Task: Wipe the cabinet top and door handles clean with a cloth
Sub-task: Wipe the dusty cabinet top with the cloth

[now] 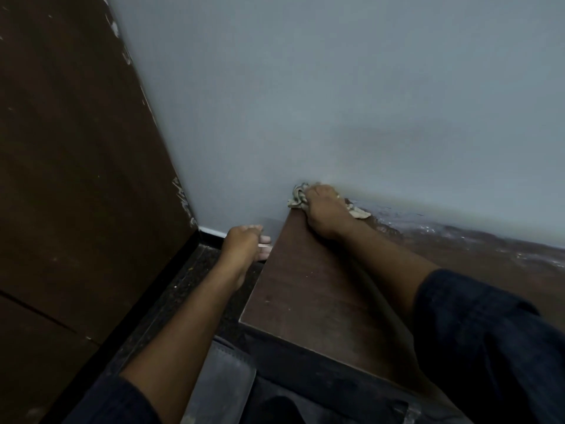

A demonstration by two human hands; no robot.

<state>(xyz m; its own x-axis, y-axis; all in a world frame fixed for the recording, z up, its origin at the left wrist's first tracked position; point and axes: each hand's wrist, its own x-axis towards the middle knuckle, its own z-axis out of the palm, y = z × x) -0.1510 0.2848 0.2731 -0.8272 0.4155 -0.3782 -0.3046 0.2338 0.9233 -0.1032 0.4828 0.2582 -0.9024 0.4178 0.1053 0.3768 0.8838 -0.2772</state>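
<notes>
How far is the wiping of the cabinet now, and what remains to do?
Done: nothing certain, though the near part of the cabinet top looks free of dust. In hand: the right hand presses the cloth into the back left corner by the wall, while the left hand rests at the cabinet's left edge. Left: the pale dusty strip along the wall to the right, and the door handles, which are out of view.

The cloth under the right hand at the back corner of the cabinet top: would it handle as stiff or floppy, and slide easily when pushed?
Probably floppy: the cloth bunches in crumpled folds either side of the right hand. Likely light, being thin and rag-like. It should slide readily over the smooth cabinet top, though it may drag on the whitish residue near the wall.
</notes>
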